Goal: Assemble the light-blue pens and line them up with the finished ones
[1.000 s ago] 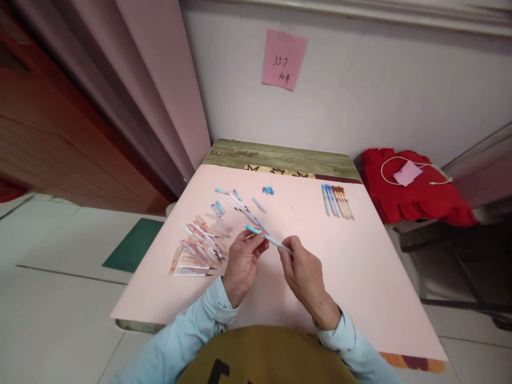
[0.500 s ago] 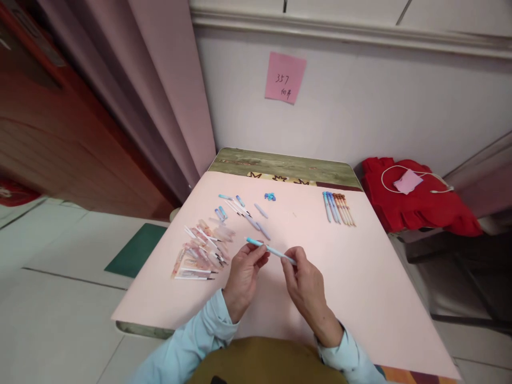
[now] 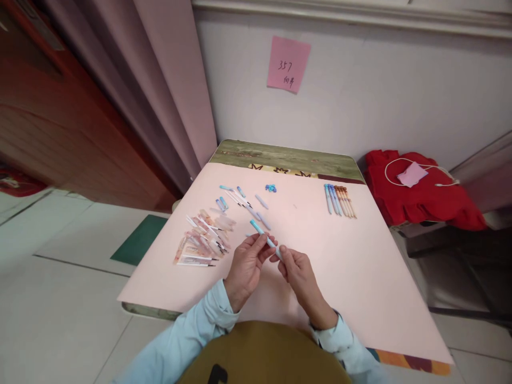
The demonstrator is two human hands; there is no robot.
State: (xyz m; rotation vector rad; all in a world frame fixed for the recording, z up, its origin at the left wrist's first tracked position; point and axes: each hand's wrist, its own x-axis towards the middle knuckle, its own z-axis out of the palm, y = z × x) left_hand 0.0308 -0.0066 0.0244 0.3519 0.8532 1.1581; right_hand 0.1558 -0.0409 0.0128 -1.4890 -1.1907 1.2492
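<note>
A light blue pen (image 3: 256,227) is held tilted above the table between both hands. My left hand (image 3: 248,261) pinches it near its middle, and my right hand (image 3: 296,266) grips its lower right end between thumb and fingers. Just beyond lie pale lilac pen barrels (image 3: 263,220), white refills (image 3: 237,199) with dark tips and short blue pen parts (image 3: 221,204). To the left of my left hand spreads a pile of pale pinkish pen parts and white refills (image 3: 204,242). Small blue pieces (image 3: 271,188) are heaped farther back.
At the right back stands a neat row of blue and brown pens (image 3: 339,201). A pink cover (image 3: 360,288) lies over the table. Red cloth (image 3: 384,205) with a white cable and pink paper is beside it. A pink note (image 3: 288,64) hangs on the wall.
My right hand has moved left, closer to my left hand, along the pen. The pen has turned to a steeper slant. The view has tipped slightly downward.
</note>
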